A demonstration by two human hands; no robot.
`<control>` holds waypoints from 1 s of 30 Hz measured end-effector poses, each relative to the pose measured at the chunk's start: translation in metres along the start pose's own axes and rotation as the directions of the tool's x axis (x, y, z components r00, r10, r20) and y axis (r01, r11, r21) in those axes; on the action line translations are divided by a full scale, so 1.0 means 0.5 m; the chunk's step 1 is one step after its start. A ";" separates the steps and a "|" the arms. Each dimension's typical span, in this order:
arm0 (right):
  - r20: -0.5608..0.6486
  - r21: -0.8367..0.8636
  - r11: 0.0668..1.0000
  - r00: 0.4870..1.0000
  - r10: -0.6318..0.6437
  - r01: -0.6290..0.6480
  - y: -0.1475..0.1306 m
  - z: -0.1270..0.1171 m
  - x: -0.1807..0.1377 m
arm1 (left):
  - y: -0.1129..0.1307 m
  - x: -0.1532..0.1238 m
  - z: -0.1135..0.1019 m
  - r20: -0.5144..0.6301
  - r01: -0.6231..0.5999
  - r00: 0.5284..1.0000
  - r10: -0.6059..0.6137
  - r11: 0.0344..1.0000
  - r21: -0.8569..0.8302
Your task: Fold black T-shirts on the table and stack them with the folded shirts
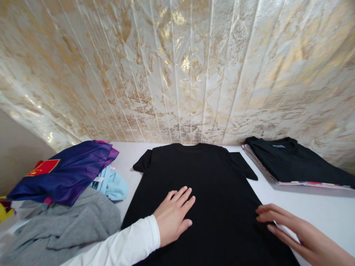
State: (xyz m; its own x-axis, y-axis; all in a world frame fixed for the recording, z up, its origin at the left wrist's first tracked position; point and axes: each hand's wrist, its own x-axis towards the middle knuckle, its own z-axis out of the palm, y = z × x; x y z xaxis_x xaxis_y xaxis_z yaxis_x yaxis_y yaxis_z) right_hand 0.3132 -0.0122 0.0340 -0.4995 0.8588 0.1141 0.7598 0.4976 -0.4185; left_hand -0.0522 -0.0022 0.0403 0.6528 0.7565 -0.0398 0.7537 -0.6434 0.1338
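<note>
Black T-shirt [205, 192] spread flat on white table [318, 210], collar toward the wall, sleeves out; no fold made yet (judged from the lie). Left hand [173, 218] pressed open-palmed on the chest area, gripping nothing. Right hand [291, 229] flat, fingers extended at the right side seam, nothing pinched. Folded black stack [294, 162] well apart to the right, bare tabletop between. Unsorted clothes pile [69, 199] just beside the left hem; little room there.
</note>
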 end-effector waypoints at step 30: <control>-0.010 0.013 0.996 0.996 -0.083 0.083 0.097 0.031 0.202 | 0.209 0.179 0.121 -0.352 -0.645 0.653 0.670 0.736 0.203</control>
State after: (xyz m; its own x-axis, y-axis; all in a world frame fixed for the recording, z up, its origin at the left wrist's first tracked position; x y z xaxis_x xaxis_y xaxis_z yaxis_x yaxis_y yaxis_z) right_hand 0.2929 0.0969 0.0112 -0.5567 0.8156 0.1578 0.7100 0.5657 -0.4194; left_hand 0.0897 -0.0091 -0.0092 0.9049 0.1046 0.4125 0.1491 -0.9858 -0.0771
